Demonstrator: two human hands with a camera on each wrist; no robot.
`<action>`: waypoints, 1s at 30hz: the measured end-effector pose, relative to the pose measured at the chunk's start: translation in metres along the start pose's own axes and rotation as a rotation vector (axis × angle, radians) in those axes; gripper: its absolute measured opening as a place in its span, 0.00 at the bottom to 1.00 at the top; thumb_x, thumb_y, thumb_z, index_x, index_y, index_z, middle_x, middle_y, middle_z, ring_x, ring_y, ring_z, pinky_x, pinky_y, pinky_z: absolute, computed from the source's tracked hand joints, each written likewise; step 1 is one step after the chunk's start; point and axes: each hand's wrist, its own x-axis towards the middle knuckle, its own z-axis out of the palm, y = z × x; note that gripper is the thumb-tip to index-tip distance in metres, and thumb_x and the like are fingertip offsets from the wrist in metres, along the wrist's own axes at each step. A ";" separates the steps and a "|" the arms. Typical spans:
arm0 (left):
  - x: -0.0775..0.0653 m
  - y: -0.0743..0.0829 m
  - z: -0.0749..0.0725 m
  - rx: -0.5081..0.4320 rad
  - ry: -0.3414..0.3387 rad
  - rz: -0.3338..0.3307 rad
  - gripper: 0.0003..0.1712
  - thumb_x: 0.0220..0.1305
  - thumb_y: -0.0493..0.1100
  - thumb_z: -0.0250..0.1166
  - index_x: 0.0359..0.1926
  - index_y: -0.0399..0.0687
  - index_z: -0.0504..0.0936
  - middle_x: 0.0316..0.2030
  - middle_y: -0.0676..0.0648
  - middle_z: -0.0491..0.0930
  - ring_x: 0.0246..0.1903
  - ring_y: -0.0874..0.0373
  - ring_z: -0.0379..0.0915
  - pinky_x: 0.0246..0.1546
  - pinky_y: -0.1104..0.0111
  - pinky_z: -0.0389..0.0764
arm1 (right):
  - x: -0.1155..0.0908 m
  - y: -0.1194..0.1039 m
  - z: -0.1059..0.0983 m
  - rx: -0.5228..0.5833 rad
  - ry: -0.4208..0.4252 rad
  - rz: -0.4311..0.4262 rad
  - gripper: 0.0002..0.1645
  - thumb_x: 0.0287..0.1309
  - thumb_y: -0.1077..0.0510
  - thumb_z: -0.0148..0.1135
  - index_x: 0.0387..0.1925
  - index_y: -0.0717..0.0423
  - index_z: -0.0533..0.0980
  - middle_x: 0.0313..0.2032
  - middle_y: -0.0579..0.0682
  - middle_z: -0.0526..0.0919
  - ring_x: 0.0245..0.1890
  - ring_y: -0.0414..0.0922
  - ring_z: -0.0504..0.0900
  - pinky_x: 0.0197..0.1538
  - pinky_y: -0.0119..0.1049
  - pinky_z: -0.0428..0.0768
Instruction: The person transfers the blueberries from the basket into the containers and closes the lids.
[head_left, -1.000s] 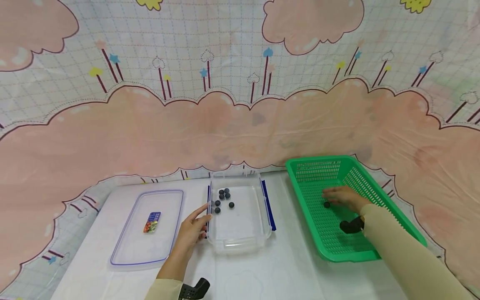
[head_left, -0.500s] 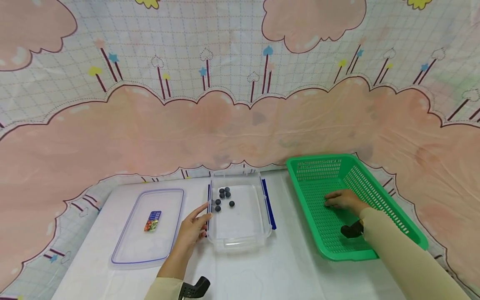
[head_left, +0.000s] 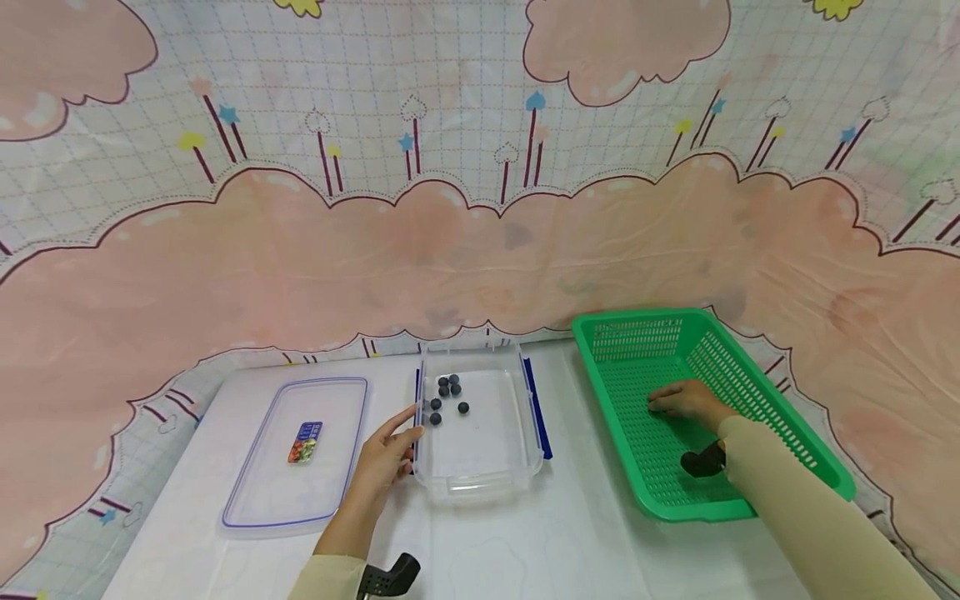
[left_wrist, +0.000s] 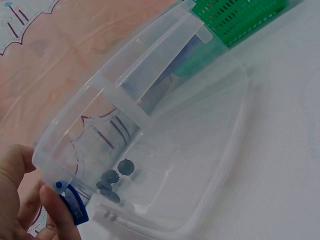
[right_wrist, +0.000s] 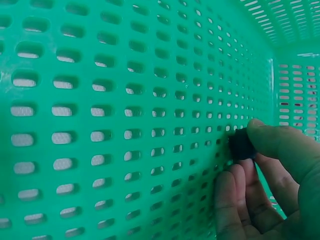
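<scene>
In the head view, a clear plastic box (head_left: 487, 450) with blue side latches stands mid-table. Several blueberries (head_left: 463, 407) lie inside it, mostly along its left part. My left hand (head_left: 381, 458) holds the box's left side; the left wrist view has its fingers around the wall beside a blue latch (left_wrist: 75, 205). Reaching down into the green basket (head_left: 637, 492), my right hand (head_left: 690, 400) pinches one dark blueberry (right_wrist: 242, 145) between thumb and fingers, close to the slotted floor. From the head camera that berry is hidden behind the hand.
A clear lid (head_left: 258, 492) with a blue rim lies left of the box, bearing a colourful label (head_left: 305, 442). White cloth (head_left: 585, 500) covers the table. A patterned curtain (head_left: 480, 267) hangs right behind the box and basket.
My right hand has lowered over the blueberry in the basket and taken it between thumb and fingers. During the last half second both hands have stayed almost still.
</scene>
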 end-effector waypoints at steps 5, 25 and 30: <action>0.000 0.000 0.001 0.005 0.005 0.002 0.28 0.64 0.44 0.66 0.66 0.54 0.75 0.25 0.53 0.72 0.24 0.64 0.65 0.21 0.78 0.71 | 0.001 0.001 0.000 0.007 0.001 0.001 0.22 0.67 0.58 0.59 0.55 0.72 0.76 0.61 0.74 0.69 0.56 0.65 0.76 0.56 0.50 0.79; 0.003 0.000 0.000 0.004 -0.010 -0.016 0.29 0.65 0.44 0.64 0.67 0.54 0.73 0.26 0.52 0.72 0.24 0.64 0.64 0.22 0.77 0.72 | 0.006 -0.002 -0.001 0.357 -0.023 0.000 0.28 0.72 0.60 0.51 0.62 0.82 0.64 0.56 0.70 0.76 0.39 0.37 0.84 0.50 0.37 0.83; 0.002 0.001 0.001 -0.006 -0.002 -0.008 0.29 0.64 0.43 0.66 0.67 0.53 0.74 0.25 0.53 0.71 0.25 0.64 0.65 0.21 0.78 0.71 | 0.012 -0.007 0.000 0.448 -0.047 -0.001 0.31 0.74 0.59 0.47 0.66 0.82 0.58 0.64 0.76 0.63 0.41 0.33 0.83 0.53 0.34 0.81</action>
